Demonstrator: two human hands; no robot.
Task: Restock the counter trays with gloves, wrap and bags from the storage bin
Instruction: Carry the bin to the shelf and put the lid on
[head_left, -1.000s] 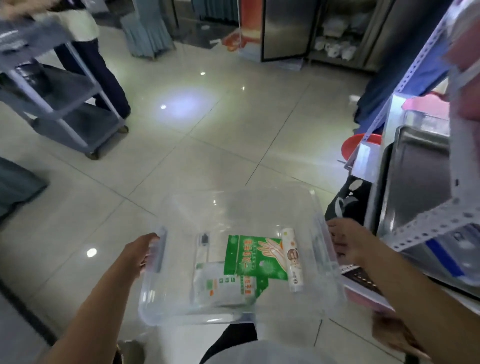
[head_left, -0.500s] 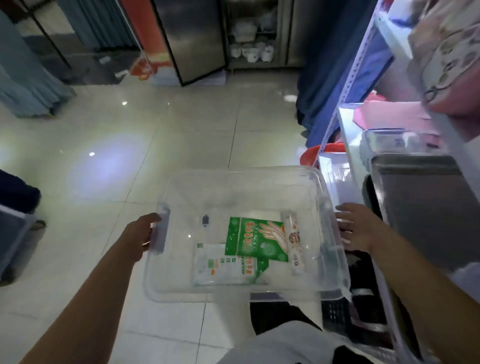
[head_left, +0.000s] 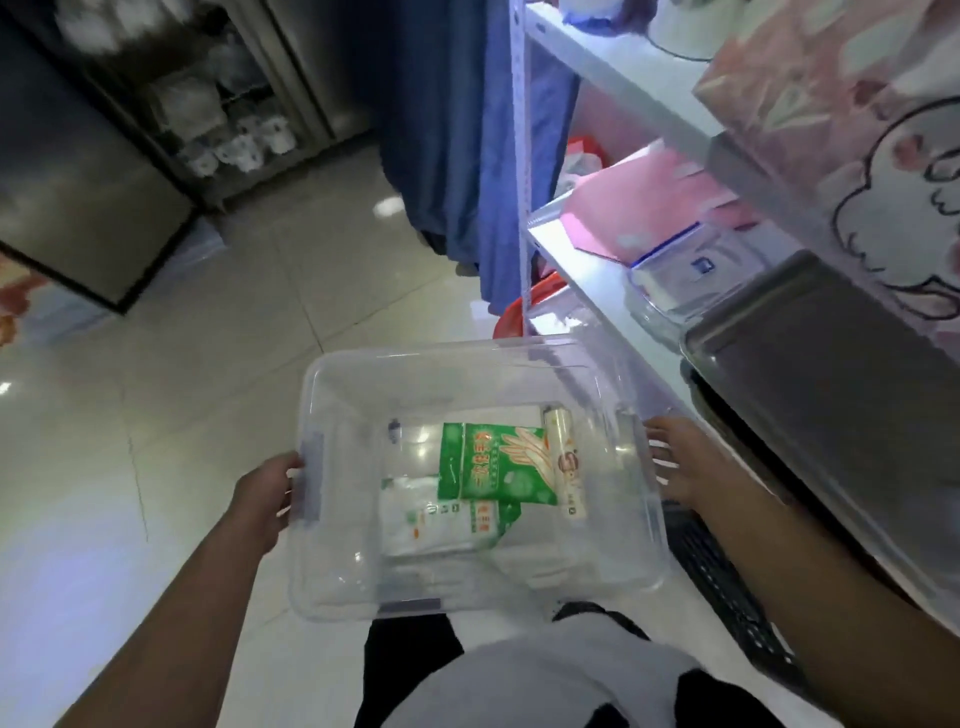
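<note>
I carry a clear plastic storage bin in front of me above the floor. My left hand grips its left handle and my right hand holds its right side. Inside lie a green glove packet, a white-and-green bag packet partly under it, and a roll of wrap along the right. A dark metal tray sits on the shelf counter at right, close to the bin's right rim.
A white metal shelving unit stands at right with a pink sheet, a clear box with a blue-striped packet and a patterned box above. A blue curtain hangs ahead. A red basin sits under the shelf. Steel cabinet at left.
My view has swung right toward the shelving; the bin stays held in both hands and is now closer to the shelf and the metal tray. The cart and the other person have left view.
</note>
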